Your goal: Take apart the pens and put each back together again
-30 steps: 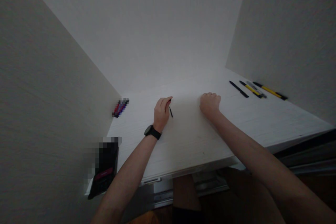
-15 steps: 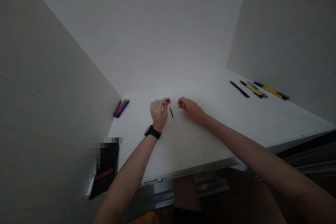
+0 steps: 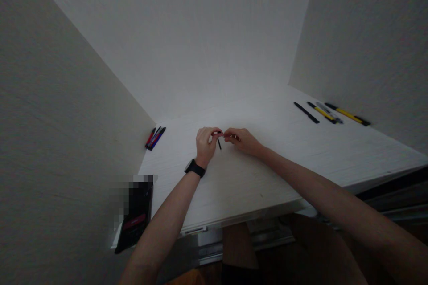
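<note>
My left hand (image 3: 205, 144), with a black watch (image 3: 194, 168) on its wrist, is closed in a pinch over the middle of the white table (image 3: 230, 187). Facing it, my right hand (image 3: 246, 140) has its thumb and fingers drawn together too. The fingertips of both hands meet or nearly meet. Whatever they pinch is too small and dim to make out. Just below the fingertips a short, thin black stick-like piece (image 3: 220, 144) lies on the table, its upper end hidden by my fingers.
At the right lie a black pen (image 3: 306, 112), a yellow and black pen (image 3: 321, 112), a clear pen (image 3: 329, 112) and another yellow and black pen (image 3: 347, 113). Several red and blue pens (image 3: 155, 138) lie by the left wall. A dark phone-like device (image 3: 135, 218) rests at the front left.
My hands have come together, closing the gap between their fingertips. My left hand shifted slightly right and now covers the top of the black piece.
</note>
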`<state>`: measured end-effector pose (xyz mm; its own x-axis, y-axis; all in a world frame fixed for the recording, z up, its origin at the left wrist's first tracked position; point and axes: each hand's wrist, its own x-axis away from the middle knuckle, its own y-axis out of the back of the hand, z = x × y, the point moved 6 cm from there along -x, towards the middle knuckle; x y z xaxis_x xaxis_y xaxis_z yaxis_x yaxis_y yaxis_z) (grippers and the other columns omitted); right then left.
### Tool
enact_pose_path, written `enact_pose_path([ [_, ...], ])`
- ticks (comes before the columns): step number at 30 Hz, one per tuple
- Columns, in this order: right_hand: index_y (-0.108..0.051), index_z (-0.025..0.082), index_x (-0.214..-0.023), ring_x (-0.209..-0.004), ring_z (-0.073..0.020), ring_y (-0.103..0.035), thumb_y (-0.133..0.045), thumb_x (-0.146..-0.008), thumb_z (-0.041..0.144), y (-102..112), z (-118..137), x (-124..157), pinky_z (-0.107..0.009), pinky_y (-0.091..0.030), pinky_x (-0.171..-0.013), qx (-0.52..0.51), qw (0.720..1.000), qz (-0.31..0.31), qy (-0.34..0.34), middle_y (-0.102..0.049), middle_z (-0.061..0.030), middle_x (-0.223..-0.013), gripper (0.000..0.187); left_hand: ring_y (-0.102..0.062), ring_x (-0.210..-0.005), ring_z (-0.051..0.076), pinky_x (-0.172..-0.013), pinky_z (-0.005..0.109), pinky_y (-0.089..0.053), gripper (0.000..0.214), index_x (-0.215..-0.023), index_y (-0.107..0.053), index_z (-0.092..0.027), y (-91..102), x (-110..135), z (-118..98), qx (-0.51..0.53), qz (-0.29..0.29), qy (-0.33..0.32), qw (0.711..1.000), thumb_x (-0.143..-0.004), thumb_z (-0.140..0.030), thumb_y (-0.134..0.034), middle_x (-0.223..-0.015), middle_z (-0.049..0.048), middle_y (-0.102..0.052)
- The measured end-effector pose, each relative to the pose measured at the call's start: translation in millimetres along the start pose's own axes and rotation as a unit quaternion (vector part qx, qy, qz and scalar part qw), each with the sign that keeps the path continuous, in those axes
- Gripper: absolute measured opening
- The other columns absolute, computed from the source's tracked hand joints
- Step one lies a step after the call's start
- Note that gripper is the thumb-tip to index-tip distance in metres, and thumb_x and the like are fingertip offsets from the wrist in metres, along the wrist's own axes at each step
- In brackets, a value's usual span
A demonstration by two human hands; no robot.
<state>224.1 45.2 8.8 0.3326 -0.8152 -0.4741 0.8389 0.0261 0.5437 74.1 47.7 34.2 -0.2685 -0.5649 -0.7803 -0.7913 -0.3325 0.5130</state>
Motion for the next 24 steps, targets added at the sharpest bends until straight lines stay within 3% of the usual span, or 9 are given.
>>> enact_pose_path([
  [5, -0.066, 0.016, -0.094, -0.064, -0.0119, -0.056, -0.055, -0.092, 0.028, 1.2, -1.9, -0.7, -0.024, -0.040, -0.065, -0.010, 1.000, -0.018, -0.003, -0.069, -0.0032, -0.078, 0.016, -0.062, -0.083, 0.018, -0.081, 0.033, -0.042, 0.025, -0.088, -0.071, -0.022, -5.5, 0.3, 1.3, -0.022, 0.034, -0.024, 0.999, -0.098, -0.037, -0.054, -0.088, 0.0036, -0.073],
  [9, -0.064, 0.017, -0.095, -0.066, -0.0123, -0.058, -0.055, -0.091, 0.027, 1.1, -2.7, -0.7, -0.025, -0.043, -0.067, -0.020, 0.999, -0.026, -0.002, -0.071, -0.0037, -0.081, 0.014, -0.062, -0.089, 0.018, -0.082, 0.034, -0.041, 0.026, -0.102, -0.073, -0.026, -6.7, 1.6, 3.6, -0.044, 0.048, -0.037, 0.997, -0.098, -0.038, -0.051, -0.097, 0.0038, -0.074],
  [13, -0.063, 0.018, -0.093, -0.067, -0.0121, -0.060, -0.053, -0.091, 0.025, 4.1, -4.0, -0.2, -0.024, -0.044, -0.066, -0.020, 0.999, -0.037, -0.008, -0.072, -0.0035, -0.081, 0.012, -0.061, -0.087, 0.019, -0.081, 0.034, -0.039, 0.032, -0.118, -0.069, -0.027, -7.0, 0.8, 3.5, -0.095, 0.074, -0.004, 0.993, -0.102, -0.036, -0.041, -0.097, 0.0044, -0.073],
  [15, -0.062, 0.018, -0.092, -0.067, -0.0121, -0.061, -0.052, -0.091, 0.024, 7.9, -7.4, -0.1, -0.024, -0.045, -0.066, -0.015, 0.998, -0.052, -0.017, -0.072, -0.0036, -0.081, 0.012, -0.060, -0.086, 0.020, -0.080, 0.035, -0.037, 0.036, -0.112, -0.069, -0.023, -5.4, -0.1, 5.2, -0.164, 0.076, 0.057, 0.982, -0.103, -0.035, -0.036, -0.092, 0.0061, -0.072],
  [18, -0.062, 0.018, -0.094, -0.069, -0.0129, -0.063, -0.052, -0.091, 0.023, 14.8, -15.3, -0.4, -0.024, -0.046, -0.066, -0.012, 0.996, -0.086, -0.032, -0.072, -0.0043, -0.082, 0.011, -0.058, -0.087, 0.024, -0.083, 0.039, -0.034, 0.038, -0.087, -0.070, -0.020, -8.7, 1.0, 3.6, -0.279, 0.124, 0.114, 0.945, -0.099, -0.042, -0.042, -0.086, 0.0093, -0.069],
  [21, -0.061, 0.019, -0.095, -0.070, -0.0140, -0.064, -0.053, -0.091, 0.026, 20.4, -23.4, -0.4, -0.024, -0.046, -0.065, -0.016, 0.992, -0.119, -0.047, -0.072, -0.0047, -0.082, 0.012, -0.057, -0.089, 0.027, -0.085, 0.043, -0.034, 0.039, -0.072, -0.068, -0.019, -17.8, 4.3, -4.3, -0.327, 0.182, 0.092, 0.923, -0.094, -0.045, -0.049, -0.085, 0.0117, -0.068],
  [24, -0.060, 0.019, -0.094, -0.068, -0.0140, -0.062, -0.053, -0.092, 0.030, 23.6, -28.5, -0.5, -0.025, -0.045, -0.063, -0.018, 0.989, -0.133, -0.058, -0.071, -0.0049, -0.081, 0.013, -0.057, -0.085, 0.027, -0.084, 0.044, -0.036, 0.036, -0.070, -0.068, -0.018, -24.3, 9.1, -15.2, -0.314, 0.189, 0.054, 0.929, -0.091, -0.043, -0.053, -0.081, 0.0125, -0.067],
])
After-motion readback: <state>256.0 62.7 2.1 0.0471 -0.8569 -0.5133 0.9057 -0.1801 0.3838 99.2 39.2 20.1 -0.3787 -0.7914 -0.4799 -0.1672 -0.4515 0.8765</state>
